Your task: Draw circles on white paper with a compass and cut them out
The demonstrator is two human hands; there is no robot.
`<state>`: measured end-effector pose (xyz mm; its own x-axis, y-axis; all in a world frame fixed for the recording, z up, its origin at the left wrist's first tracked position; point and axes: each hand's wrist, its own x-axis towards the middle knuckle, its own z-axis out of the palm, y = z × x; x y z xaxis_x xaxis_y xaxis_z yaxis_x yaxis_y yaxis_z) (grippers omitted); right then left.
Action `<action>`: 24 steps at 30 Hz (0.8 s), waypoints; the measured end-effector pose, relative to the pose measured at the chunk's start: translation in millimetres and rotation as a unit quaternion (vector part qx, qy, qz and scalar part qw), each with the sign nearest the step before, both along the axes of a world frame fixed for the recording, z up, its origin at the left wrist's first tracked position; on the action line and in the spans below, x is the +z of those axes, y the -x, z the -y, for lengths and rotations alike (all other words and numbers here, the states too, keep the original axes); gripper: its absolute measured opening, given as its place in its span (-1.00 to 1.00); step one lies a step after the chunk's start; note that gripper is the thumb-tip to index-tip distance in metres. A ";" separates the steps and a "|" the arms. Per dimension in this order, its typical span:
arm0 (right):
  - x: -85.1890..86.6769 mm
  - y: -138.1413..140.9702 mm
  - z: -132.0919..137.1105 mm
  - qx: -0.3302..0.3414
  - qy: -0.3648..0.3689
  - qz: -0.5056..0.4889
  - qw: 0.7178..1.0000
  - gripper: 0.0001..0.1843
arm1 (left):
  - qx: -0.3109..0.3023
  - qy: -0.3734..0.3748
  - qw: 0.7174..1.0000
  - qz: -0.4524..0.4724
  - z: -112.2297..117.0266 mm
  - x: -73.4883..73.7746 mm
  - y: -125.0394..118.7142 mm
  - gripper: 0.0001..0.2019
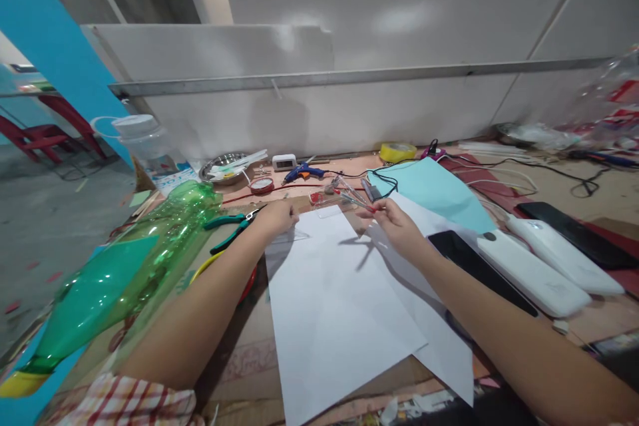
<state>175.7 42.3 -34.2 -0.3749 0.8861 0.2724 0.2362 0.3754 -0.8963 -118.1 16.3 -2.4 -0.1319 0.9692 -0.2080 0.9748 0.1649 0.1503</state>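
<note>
The right hand [394,221] pinches a few thin sticks [355,199] between thumb and fingers, holding them over the far right edge of the top paper [339,313]. The left hand [279,219] is curled, fingertips drawn together, at that paper's far left corner, though I cannot tell whether it grips anything. Pliers [245,220] lie just beside the left hand, a glue gun [303,172] lies beyond the paper, and a pale blue sheet [434,190] spreads near the right hand.

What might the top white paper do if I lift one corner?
It'll probably flop, as the paper looks thin. It should feel light, being so flat. It may slide easily, since it lies partly over another sheet.
</note>
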 end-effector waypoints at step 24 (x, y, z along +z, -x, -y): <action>64.4 3.8 33.6 0.149 0.173 -0.147 0.962 -0.63 | -0.079 -0.054 0.970 0.224 125.6 14.2 -24.5 -0.65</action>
